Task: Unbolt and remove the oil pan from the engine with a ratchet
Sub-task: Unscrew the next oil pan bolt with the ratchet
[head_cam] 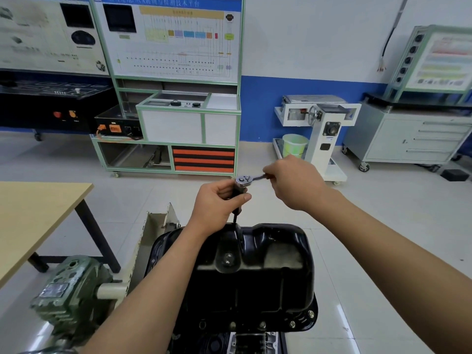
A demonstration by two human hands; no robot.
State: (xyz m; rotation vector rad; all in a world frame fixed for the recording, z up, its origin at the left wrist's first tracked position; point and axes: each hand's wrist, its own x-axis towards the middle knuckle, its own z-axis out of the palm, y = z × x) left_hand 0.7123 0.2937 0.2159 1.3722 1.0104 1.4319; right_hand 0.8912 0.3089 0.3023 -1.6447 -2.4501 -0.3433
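A black oil pan point(258, 284) sits bottom-up on the engine, low in the middle of the view. Bolts point(291, 323) show along its near flange. A silver ratchet point(244, 180) stands above the pan's far edge, with a dark extension point(235, 217) running down to the far flange. My left hand point(217, 200) is closed around the ratchet head and the top of the extension. My right hand point(293, 182) grips the ratchet handle, which points right. The extension's lower tip is hidden behind the pan's rim.
A green gearbox point(74, 287) of the engine stand sits at lower left. A wooden table point(33, 215) stands to the left. Training boards and a cabinet point(178, 118) line the far wall, with a white stand point(321, 134) and a grey drawer cart point(408, 139) at right.
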